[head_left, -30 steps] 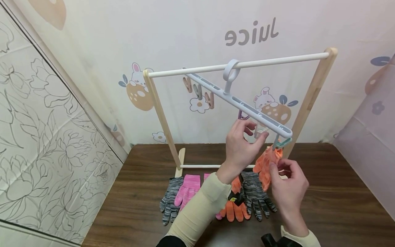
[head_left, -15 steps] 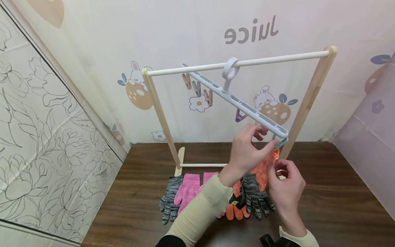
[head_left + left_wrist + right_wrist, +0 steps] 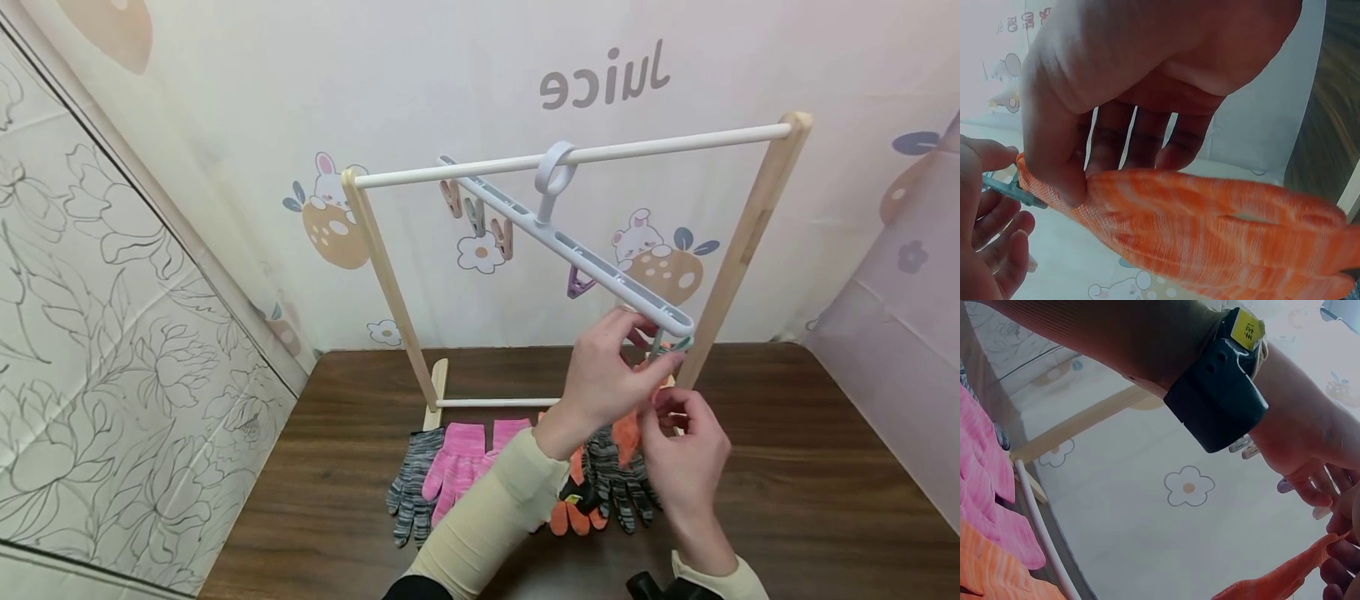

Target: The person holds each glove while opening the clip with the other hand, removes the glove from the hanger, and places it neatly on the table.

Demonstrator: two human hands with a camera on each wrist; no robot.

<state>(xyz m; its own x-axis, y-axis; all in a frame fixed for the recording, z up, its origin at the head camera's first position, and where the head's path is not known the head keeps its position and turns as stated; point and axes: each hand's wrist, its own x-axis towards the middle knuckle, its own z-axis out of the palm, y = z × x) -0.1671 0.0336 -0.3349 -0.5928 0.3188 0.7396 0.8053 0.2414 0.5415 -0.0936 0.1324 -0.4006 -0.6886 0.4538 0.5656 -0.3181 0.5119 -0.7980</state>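
An orange glove [image 3: 1179, 231] hangs below a teal clothespin [image 3: 1013, 189] at the near end of a white bar hanger [image 3: 585, 258]. My left hand [image 3: 603, 371] pinches that clothespin, thumb on one side and fingers on the other. My right hand [image 3: 686, 450] grips the glove near its cuff, just under the clothespin. In the left wrist view the cuff edge meets the clothespin's tip; whether it is clamped I cannot tell. In the right wrist view only part of the glove shows beside my fingertips.
The hanger hooks over the white rod [image 3: 675, 143] of a wooden rack. A purple clip [image 3: 577, 285] and several pegs [image 3: 504, 239] hang along it. On the table [image 3: 825, 467] lie a grey glove [image 3: 411, 487], pink gloves [image 3: 459, 462], an orange glove [image 3: 577, 518] and another grey glove [image 3: 622, 492].
My left hand has moved right and down, from beside a clear clip onto the teal clothespin. My right hand keeps hold of the orange glove and has shifted slightly left. The purple clip has come into view.
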